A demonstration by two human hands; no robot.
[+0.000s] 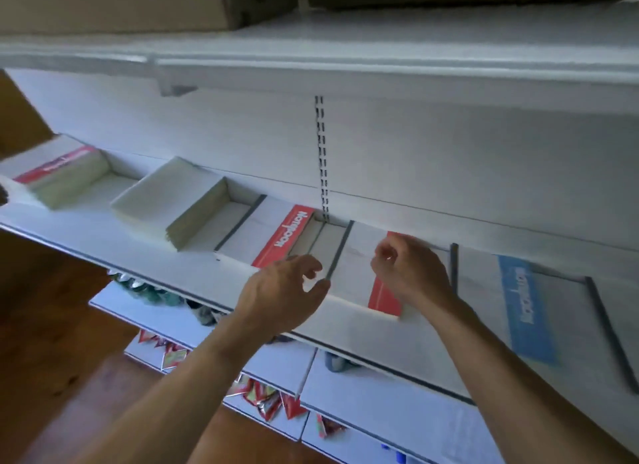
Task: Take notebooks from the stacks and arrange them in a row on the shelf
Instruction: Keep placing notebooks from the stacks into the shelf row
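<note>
Two stacks of notebooks stand at the left of the white shelf (193, 284): one with a red-banded cover (62, 173) on top, one plain white stack (173, 204). To their right, single notebooks lie flat in a row: a red-banded one (262, 235), another red-banded one (352, 277) in the middle, and a blue-banded one (498, 301). My left hand (280, 297) hovers with fingers apart at the middle notebook's left edge, by its dark spine. My right hand (411, 270) rests over that notebook's red band, fingers curled; whether it grips the cover is unclear.
A further notebook with a dark spine (608, 332) lies at the far right. Cardboard boxes (138, 4) sit on the shelf above. Lower shelves hold red foil packets (269, 401) and other small goods. A wooden floor (52, 360) shows at the left.
</note>
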